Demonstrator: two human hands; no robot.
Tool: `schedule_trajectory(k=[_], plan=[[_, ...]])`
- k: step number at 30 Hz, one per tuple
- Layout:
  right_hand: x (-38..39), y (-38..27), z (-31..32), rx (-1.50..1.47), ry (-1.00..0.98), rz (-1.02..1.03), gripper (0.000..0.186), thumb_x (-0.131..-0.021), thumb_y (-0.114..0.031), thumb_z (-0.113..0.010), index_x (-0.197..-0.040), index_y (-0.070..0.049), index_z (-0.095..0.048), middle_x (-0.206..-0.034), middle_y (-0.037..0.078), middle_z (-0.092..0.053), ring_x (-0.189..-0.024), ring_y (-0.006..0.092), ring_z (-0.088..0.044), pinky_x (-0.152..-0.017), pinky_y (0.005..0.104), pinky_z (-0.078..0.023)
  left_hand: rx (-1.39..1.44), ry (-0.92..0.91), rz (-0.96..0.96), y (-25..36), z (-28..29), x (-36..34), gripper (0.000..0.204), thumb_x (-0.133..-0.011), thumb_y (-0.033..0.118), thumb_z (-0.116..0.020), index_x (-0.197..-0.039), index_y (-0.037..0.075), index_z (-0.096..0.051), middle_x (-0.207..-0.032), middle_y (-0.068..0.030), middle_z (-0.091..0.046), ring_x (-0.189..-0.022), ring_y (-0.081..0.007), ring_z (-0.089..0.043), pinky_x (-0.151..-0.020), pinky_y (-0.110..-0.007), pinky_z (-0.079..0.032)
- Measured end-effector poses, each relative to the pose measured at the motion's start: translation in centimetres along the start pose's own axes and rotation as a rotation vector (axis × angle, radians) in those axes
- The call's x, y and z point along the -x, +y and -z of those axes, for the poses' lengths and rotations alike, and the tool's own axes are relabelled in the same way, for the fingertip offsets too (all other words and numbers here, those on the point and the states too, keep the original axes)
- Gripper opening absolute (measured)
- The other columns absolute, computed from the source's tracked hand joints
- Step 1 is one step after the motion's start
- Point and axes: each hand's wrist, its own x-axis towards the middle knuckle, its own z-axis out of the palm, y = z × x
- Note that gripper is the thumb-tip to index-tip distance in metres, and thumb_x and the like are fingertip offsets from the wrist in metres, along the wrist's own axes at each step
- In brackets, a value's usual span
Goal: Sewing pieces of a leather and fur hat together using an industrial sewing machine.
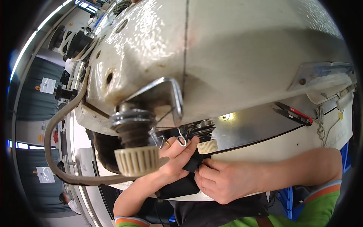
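A piece of black fabric [179,188] hangs over the near edge of the sewing table, below a large cream sewing machine head [234,56]. My left hand [172,162] comes up from the lower left, fingers closed on the fabric close under the machine; the tension parts partly hide its fingertips. My right hand [221,179], curled into a pinch, grips the fabric's right edge. Both hands nearly meet there. In front of them stick out a large ribbed tension knob [137,160] and a smaller ribbed knob [207,146]. The needle area is hidden.
Red-handled thread snips [292,113] lie on the metal plate at the right, beside loose thread [320,128]. A bent metal thread guide [166,85] juts from the machine. A grey cable [51,151] loops at the left. Far left, a person [70,202] is near dark curtains.
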Motion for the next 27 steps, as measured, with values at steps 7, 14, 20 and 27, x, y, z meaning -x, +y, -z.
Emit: schedule_trajectory(k=[7, 14, 20, 27], plan=[[-0.5, 0.9, -1.1, -0.028, 0.049, -0.002, 0.029, -0.067, -0.020, -0.064, -0.084, 0.002, -0.070, -0.086, 0.008, -0.066, -0.088, 0.0233, -0.059, -0.080, 0.0331, -0.053, -0.129, 0.029, 0.008, 0.2, 0.2, -0.2, 0.091, -0.038, 0.021, -0.075, -0.128, 0.014, -0.070, -0.088, -0.0007, -0.059, -0.060, -0.0210, -0.054, -0.049, -0.034, -0.044], [-0.5, 1.3, -0.7, -0.042, 0.060, -0.042, 0.024, -0.069, -0.020, -0.065, -0.079, 0.001, -0.069, -0.079, 0.007, -0.066, -0.086, 0.0228, -0.058, -0.077, 0.0323, -0.052, -0.272, -0.101, 0.110, -0.1, -0.3, 0.1, 0.090, -0.046, 0.024, -0.081, -0.135, 0.024, -0.067, -0.083, 0.0025, -0.049, -0.062, -0.0162, -0.055, -0.047, -0.034, -0.038], [-0.6, 1.7, 0.0, -0.064, 0.034, -0.052, 0.024, -0.069, -0.020, -0.065, -0.080, 0.001, -0.069, -0.079, 0.007, -0.064, -0.084, 0.0223, -0.057, -0.077, 0.0323, -0.052, -0.251, 0.067, -0.030, -1.1, -0.6, -0.7, 0.072, -0.058, 0.017, -0.077, -0.130, 0.017, -0.070, -0.087, 0.0018, -0.059, -0.070, -0.0177, -0.064, -0.057, -0.035, -0.050], [-0.3, 2.6, -0.9, 0.091, 0.068, -0.068, 0.022, -0.068, -0.018, -0.065, -0.080, 0.000, -0.068, -0.080, 0.005, -0.063, -0.085, 0.0210, -0.057, -0.079, 0.0308, -0.051, -0.143, -0.007, -0.004, -1.6, -0.8, -1.3, 0.060, -0.064, 0.014, -0.078, -0.123, 0.012, -0.072, -0.100, -0.0020, -0.069, -0.077, -0.0211, -0.068, -0.065, -0.036, -0.055]])
